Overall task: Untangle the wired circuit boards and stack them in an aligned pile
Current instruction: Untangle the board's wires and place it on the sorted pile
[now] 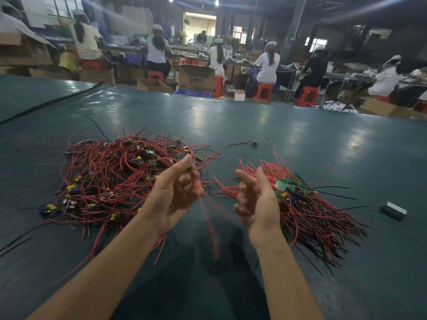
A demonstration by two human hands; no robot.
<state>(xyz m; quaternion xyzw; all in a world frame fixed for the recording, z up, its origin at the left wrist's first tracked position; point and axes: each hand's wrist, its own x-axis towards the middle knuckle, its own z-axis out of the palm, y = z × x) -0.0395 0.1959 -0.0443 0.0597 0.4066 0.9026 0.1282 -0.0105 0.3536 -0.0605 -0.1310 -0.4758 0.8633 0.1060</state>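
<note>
At left on the counter (231,125), a large tangled heap (115,176) remains; at right lies a smaller aligned pile (300,204). Left hand (175,192) pinches 1 blurred red wire (208,222); right hand (256,202) loosely curled, grip unclear. Judged under half done.

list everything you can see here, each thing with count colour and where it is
tangled heap of red-wired green circuit boards: one, red with yellow parts, table left
aligned pile of wired green boards: one, red and black wires, table right
stray wired board: one, green, far centre
small grey metal block: one, right of the pile
black cable: one, far left
dark green table mat: one, under all
orange plastic stools: several, background
brown cardboard boxes: several, background
blurred red wire: one, hanging from left hand
left hand: pinches the wire
right hand: fingers loosely curled, grip unclear
</note>
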